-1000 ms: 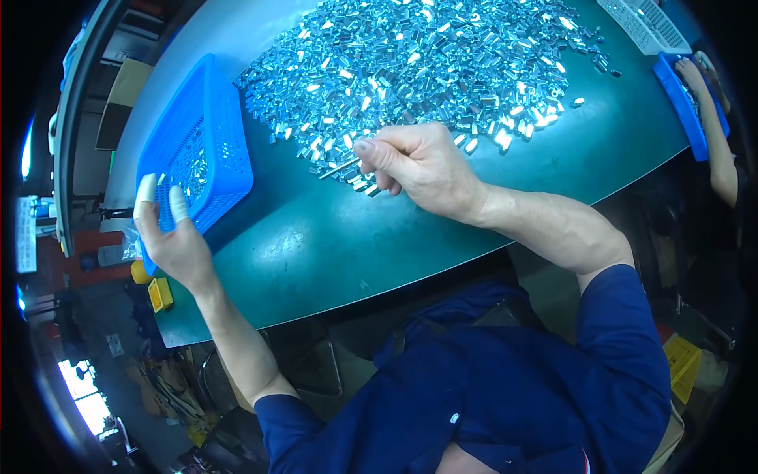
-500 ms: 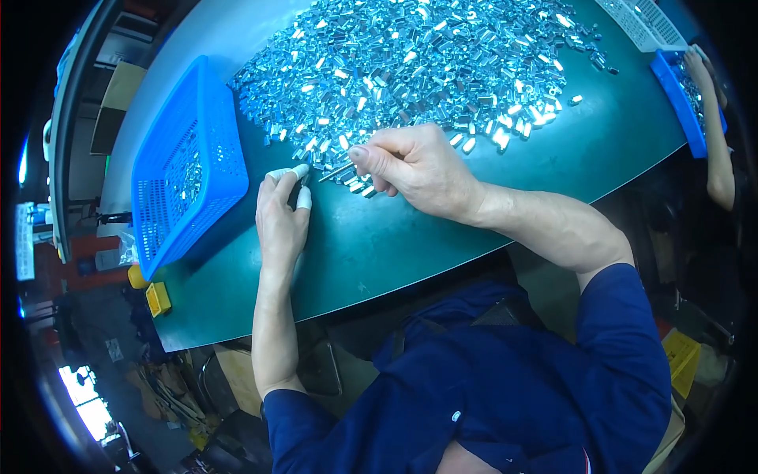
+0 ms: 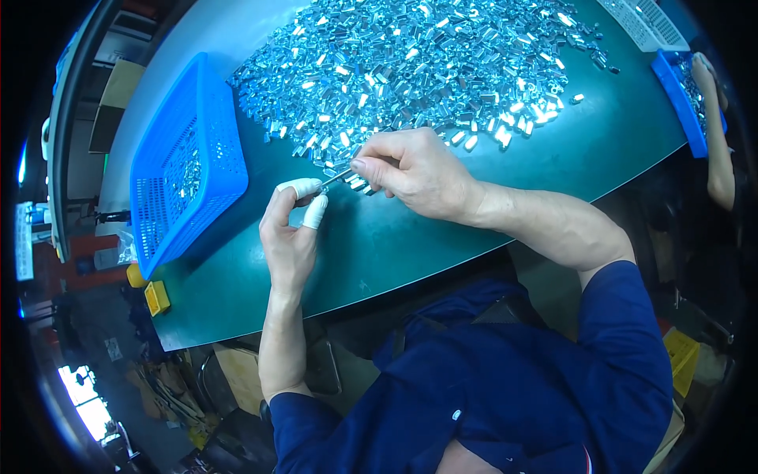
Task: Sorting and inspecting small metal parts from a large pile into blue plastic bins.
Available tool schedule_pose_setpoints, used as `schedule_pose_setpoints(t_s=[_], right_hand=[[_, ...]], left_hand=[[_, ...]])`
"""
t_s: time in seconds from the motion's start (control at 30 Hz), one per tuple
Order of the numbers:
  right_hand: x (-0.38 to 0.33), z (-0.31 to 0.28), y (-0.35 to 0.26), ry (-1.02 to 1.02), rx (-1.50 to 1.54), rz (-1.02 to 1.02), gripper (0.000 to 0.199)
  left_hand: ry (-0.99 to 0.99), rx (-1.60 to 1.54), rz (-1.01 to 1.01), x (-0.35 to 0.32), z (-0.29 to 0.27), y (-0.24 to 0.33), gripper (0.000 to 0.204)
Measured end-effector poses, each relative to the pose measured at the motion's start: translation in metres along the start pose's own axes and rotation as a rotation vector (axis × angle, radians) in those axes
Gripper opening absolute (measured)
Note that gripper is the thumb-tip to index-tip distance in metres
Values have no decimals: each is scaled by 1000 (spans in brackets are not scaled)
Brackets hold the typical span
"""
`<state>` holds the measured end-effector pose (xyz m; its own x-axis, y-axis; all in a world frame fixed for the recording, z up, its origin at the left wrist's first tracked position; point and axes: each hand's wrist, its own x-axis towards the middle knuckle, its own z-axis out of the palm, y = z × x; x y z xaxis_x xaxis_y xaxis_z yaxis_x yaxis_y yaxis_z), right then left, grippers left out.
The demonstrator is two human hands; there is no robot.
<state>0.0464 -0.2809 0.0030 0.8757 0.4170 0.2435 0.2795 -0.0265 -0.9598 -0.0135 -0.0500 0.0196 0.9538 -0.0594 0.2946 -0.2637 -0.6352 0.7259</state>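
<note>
My left hand, with white coverings on its thumb and forefinger, pinches a small metal piece that is mostly hidden by the fingertips. A thin metal rod sticks out from my right hand, gripped between thumb and curled fingers. The rod's tip meets the piece at my left fingertips; whether it goes inside cannot be made out. Just beyond both hands spreads a large heap of small shiny metal pieces, a few of them lying by my right fingers.
A blue perforated basket with metal pieces stands left on the green table. At the far right are a white basket, a blue tray and another person's arm. A small yellow bin sits at the table's left edge.
My left hand has moved right and toward me, its thumb and forefinger now near the rod's tip. The right hand has hardly moved and still grips the rod.
</note>
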Motion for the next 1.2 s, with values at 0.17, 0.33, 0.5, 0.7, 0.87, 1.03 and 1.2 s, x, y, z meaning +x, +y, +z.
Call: schedule_pose_setpoints(t_s=[0.17,0.33,0.5,0.7,0.87,1.03,1.2], right_hand=[[-2,3,1,-38,-35,4,27],[-2,0,2,-173,-79,33,35],[-3,3,-1,-99,-41,-19,36],[0,-7,-11,143,210,-15,40],[-1,-11,-10,141,174,-11,41],[-1,-7,-10,118,175,-13,40],[0,-7,-12,130,182,-18,39]], left_hand=[[-11,25,75,2,2,7,20],[-54,108,197,4,11,16,20],[15,255,279,11,-9,20,21],[560,803,348,54,-99,11,19],[151,473,322,30,-42,20,22],[-108,437,327,-10,39,25,27],[-92,413,288,-16,44,19,25]])
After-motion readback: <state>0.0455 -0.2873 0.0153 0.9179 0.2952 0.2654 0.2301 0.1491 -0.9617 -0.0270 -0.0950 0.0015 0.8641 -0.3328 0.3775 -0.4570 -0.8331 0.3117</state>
